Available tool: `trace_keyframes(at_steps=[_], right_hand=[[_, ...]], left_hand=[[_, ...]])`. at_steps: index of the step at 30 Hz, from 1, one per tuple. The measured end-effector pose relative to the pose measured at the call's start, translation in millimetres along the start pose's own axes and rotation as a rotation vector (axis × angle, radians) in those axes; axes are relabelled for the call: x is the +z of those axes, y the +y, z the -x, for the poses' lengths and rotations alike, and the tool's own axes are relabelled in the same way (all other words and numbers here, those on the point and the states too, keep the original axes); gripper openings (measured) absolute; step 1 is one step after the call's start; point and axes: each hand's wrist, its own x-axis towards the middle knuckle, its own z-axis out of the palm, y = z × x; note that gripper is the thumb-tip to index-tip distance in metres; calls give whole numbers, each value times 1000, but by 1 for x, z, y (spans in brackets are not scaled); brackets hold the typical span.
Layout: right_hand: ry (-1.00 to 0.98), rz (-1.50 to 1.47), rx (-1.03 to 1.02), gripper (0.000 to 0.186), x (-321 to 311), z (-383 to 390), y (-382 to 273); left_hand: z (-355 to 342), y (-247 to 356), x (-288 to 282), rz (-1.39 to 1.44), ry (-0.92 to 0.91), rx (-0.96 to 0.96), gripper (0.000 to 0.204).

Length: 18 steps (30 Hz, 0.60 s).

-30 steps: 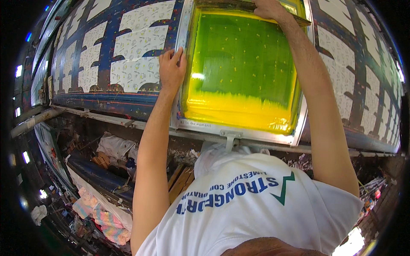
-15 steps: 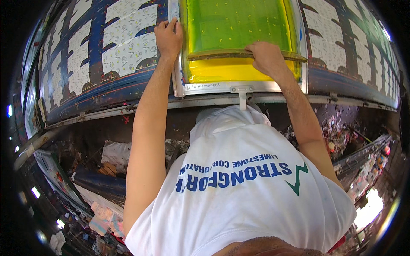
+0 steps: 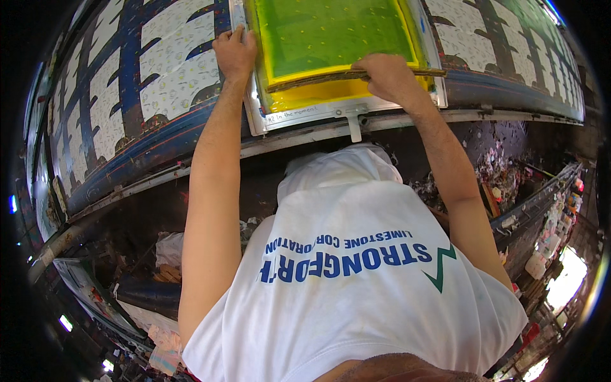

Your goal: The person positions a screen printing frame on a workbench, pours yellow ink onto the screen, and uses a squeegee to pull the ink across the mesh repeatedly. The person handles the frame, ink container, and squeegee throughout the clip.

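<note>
Head view: right hand (image 3: 389, 77) grips the squeegee (image 3: 312, 81), now drawn nearer, stroke apparently ending; left hand (image 3: 235, 54) clasps the frame (image 3: 324, 110).

Down to your left, a crumpled white sheet (image 3: 169, 248) lies just above some brown pieces (image 3: 168, 274) and a dark blue roll (image 3: 147, 293), with a fuzzy pastel cloth (image 3: 164, 349) lower still. To your right, a heap of pale and pinkish scraps (image 3: 491, 154) sits near a brown wooden strip (image 3: 491, 199), and a long dark rail (image 3: 541, 200) slants past them beside pale plastic-looking items (image 3: 538, 264). Beyond those you have a bright white patch of light (image 3: 568, 279), while a grey pipe (image 3: 49, 253) slants at your far left.
</note>
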Motion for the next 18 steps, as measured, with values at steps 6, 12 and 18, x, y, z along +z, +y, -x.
trace_keyframes(at_steps=[6,12,18], right_hand=[[-135,0,27,40,6,16,-10],[-81,-111,-160,54,4,41,3],[-26,-117,-279,53,13,56,16]], left_hand=[[-1,-1,0,-62,-8,16,41],[-4,1,-3,-109,-27,0,38],[-8,3,-8,-147,-46,34,35]])
